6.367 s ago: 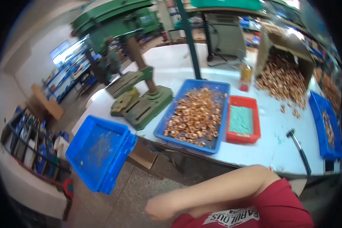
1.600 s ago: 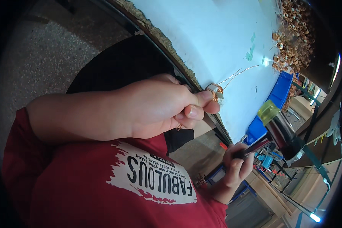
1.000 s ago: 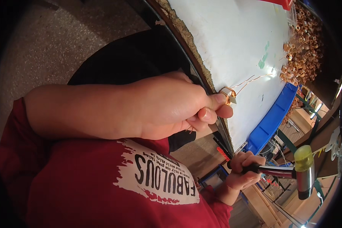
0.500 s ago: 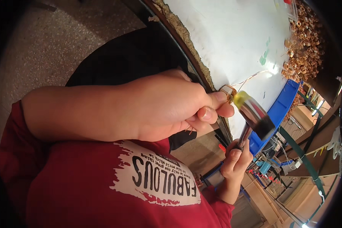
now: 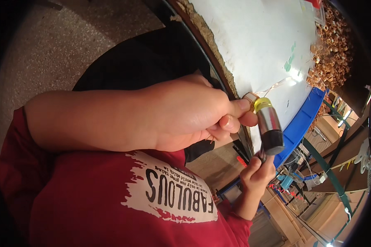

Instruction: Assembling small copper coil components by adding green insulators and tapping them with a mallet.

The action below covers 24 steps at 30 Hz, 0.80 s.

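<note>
My left hand [image 5: 206,109], its arm coming in from the left, pinches a small copper-wound ring coil [image 5: 251,97] between thumb and fingers at the table edge. Pale lead wires [image 5: 274,87] run from the coil over the tabletop. Thin copper-coloured ends poke out below the curled fingers. Lower right, my right hand [image 5: 257,175] is closed round the handle of a small two-faced mallet [image 5: 269,121]. Its metal head has a yellow face and a black one. The yellow face is right by the coil and fingertips; whether it touches the coil, I cannot tell.
The white table [image 5: 259,45] has a chipped, crumbling edge. Beyond it lies a big heap of copper-coloured rings [image 5: 332,53]. A blue tray [image 5: 305,121] stands beyond the mallet. Shelving with a green frame [image 5: 325,164] and cables is at the right.
The mallet head has turned, its black end swinging left and slightly down, while the yellow face stays near the coil. My left hand keeps its pinch and has shifted slightly right in the picture.
</note>
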Motion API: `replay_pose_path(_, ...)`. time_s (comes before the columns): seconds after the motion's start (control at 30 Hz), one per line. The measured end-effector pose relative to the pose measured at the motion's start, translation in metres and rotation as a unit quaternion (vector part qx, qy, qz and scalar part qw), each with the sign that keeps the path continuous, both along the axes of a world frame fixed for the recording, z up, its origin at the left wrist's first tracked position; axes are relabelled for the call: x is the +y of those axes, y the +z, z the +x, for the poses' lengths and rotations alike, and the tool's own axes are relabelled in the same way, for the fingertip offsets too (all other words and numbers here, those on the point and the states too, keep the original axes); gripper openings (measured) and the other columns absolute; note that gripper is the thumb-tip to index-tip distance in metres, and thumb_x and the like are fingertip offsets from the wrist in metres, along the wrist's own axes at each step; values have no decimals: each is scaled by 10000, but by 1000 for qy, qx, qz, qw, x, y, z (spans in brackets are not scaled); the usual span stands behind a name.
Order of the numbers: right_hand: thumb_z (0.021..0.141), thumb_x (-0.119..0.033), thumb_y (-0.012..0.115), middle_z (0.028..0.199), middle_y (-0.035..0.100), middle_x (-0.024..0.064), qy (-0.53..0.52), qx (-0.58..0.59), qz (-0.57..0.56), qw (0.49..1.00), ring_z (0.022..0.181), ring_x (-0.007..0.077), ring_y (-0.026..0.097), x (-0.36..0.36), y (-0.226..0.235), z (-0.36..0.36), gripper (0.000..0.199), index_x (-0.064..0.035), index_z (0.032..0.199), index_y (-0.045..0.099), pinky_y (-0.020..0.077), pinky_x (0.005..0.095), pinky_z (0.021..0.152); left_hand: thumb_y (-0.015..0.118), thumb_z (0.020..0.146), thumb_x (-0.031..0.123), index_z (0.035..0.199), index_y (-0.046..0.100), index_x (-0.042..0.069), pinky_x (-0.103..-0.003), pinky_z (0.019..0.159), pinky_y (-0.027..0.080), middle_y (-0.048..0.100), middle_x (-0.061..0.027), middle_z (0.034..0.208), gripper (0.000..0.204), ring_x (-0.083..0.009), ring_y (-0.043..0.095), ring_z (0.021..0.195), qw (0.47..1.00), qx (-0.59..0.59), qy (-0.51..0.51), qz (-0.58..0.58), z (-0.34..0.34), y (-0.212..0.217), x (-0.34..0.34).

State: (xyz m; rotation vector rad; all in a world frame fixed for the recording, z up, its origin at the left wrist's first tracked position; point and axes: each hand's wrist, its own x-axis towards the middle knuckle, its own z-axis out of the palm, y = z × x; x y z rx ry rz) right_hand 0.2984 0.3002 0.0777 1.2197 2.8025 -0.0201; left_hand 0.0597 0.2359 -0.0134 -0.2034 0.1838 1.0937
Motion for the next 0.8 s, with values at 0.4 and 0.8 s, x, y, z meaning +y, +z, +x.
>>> replay_pose_path(0.4,901,-280,437,543,413,22,20,212,-48,976,437,155,324,9,4,19,279,-29,786,474,313,292,429,441,944,68,918,539,-9,-165,488,277,598,-96,903,128,-37,382,537,1000,5,-4,-16,-4,3,-2)
replay_pose_path(0.8,925,-275,470,759,572,176,-278,-32,173,944,636,365,531,25,-28,51,250,-26,912,497,421,423,592,450,940,68,896,494,28,-174,478,283,579,-117,866,74,-56,369,523,997,48,-64,-7,-13,40,-10)
